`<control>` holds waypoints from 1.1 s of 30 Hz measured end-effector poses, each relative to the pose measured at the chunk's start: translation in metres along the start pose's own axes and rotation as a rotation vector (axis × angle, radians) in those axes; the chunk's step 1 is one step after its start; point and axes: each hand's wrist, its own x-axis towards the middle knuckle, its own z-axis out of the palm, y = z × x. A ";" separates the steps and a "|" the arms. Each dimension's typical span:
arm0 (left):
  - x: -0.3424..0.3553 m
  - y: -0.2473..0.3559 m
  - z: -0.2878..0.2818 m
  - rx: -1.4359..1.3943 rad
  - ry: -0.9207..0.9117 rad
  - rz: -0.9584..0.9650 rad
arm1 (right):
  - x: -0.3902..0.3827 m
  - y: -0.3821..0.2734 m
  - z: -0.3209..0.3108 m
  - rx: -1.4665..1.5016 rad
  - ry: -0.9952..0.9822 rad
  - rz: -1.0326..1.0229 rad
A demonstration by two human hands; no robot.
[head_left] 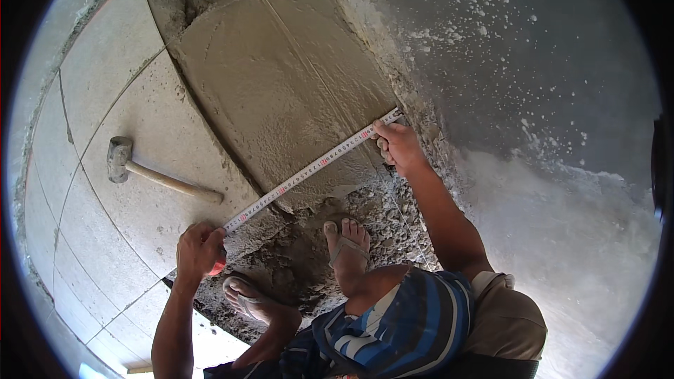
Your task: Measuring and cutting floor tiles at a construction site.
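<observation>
The person squats over a strip of wet grey mortar (281, 77) with a tape measure (309, 168) stretched flat across it, running from the edge of the laid floor tiles (140, 126) to the rough border by the wall. The left hand (200, 249) has its grip curled tight around the tape's red case at the tile edge, while the right hand (397, 144) pinches the tape's far end down against the mortar's rim. A rubber mallet (151, 172) lies on the tiles well apart from both hands, and two sandalled feet (344, 245) rest on the rubble below the tape.
</observation>
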 end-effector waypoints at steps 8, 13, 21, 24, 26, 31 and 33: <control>-0.001 -0.016 -0.001 0.017 -0.028 0.013 | 0.002 0.001 0.008 -0.057 0.044 0.041; 0.002 0.005 -0.006 -0.039 -0.110 -0.024 | 0.000 -0.003 -0.004 -0.107 0.009 -0.010; 0.000 -0.019 0.001 0.064 -0.035 0.006 | 0.001 0.000 0.003 -0.032 0.026 -0.009; 0.001 -0.021 0.003 0.072 -0.033 -0.001 | 0.002 0.000 0.003 -0.044 0.025 -0.001; 0.001 -0.023 0.003 0.077 -0.037 -0.014 | 0.003 0.001 0.005 -0.054 0.028 -0.002; 0.001 -0.018 0.000 0.087 -0.037 -0.010 | 0.002 -0.001 0.002 -0.049 0.031 -0.002; 0.003 -0.015 -0.002 0.082 -0.039 -0.006 | 0.003 -0.005 0.004 -0.048 0.024 -0.017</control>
